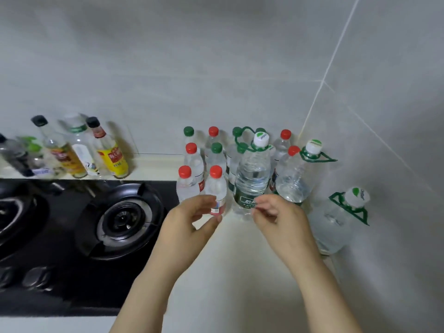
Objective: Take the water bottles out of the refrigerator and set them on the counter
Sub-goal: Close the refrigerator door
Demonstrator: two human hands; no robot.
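Red caps and green caps crowd the corner of the pale counter [230, 272], where a cluster of small water bottles [195, 162] stands upright beyond the person's fingertips. The left hand [189, 227] is curled in a loose, open C, thumb and fingers apart, with the nearest red-capped bottle [216, 188] standing just past its fingertips; whether skin touches plastic cannot be told. The right hand [274, 217] is half-curled and holds nothing, its fingertips at the base of the large green-labelled bottle [252, 179], close enough that contact is uncertain. Two more big bottles with white caps and green carry loops [298, 176] [336, 222] stand to the right of that hand, the nearer one against the tiled wall [384, 116]. To the left of the left hand sits a black gas hob [120, 217], with condiment bottles [105, 150] behind it.

Judging by the layout, both hands look to be at the setting-down or release stage, with many bottles already on the counter. To do this well, each hand should open fully and draw straight back toward the body, not sideways, since the neighbours stand nearly touching and a brushed bottle could topple the row. Keeping new bottles clear of the burner edge also seems wise.
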